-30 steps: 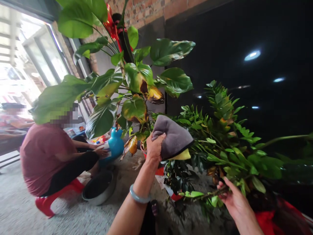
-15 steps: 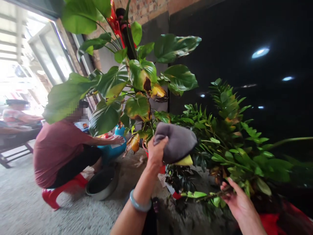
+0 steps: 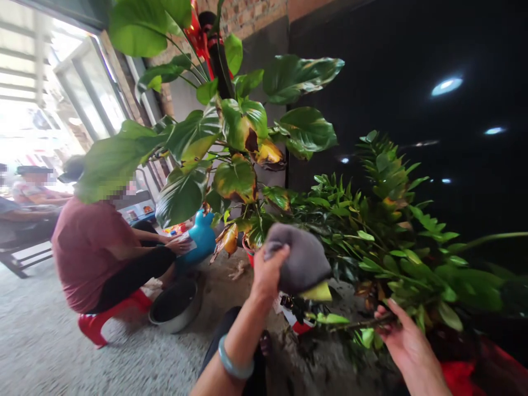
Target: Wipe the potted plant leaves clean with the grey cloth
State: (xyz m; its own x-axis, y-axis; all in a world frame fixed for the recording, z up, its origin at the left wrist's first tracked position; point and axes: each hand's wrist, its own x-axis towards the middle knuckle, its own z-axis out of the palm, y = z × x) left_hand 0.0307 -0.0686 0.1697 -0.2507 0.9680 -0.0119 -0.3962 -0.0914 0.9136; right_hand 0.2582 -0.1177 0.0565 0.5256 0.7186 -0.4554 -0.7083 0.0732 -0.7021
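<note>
Room, left to right. Bright opening far left, people seated on a dark bench (image 3: 27, 261) there, blurred. Rough concrete floor (image 3: 136, 368) throughout. Co-worker in a dull red shirt (image 3: 94, 247) sits low on a red plastic stool (image 3: 95, 329), hands at a blue rounded object (image 3: 201, 242). Grey basin (image 3: 181, 325) on the floor just beside the stool. Middle: big broad-leaved plant (image 3: 183, 192), several leaves yellowed and browned, around a dark pole (image 3: 221, 69) with red ribbon. Brick wall (image 3: 256, 16) behind, up top. Right: glossy black panel (image 3: 371, 82) with light reflections, ZZ plant (image 3: 383, 187) in front of it, red covering (image 3: 457, 379) at bottom right.

Hands. Left hand (image 3: 267, 275): forearm up from the bottom edge, pale bangle (image 3: 226, 357) on the wrist, fingers pinched on the near edge of a grey cloth (image 3: 303, 261); yellow shows under it. Cloth is in front of the foliage; contact, can't tell. Right hand (image 3: 406, 341): lower, palm up, fingers closed round a leafy stem (image 3: 357, 324) by the ZZ plant's lower leaves, stem pointing left.
</note>
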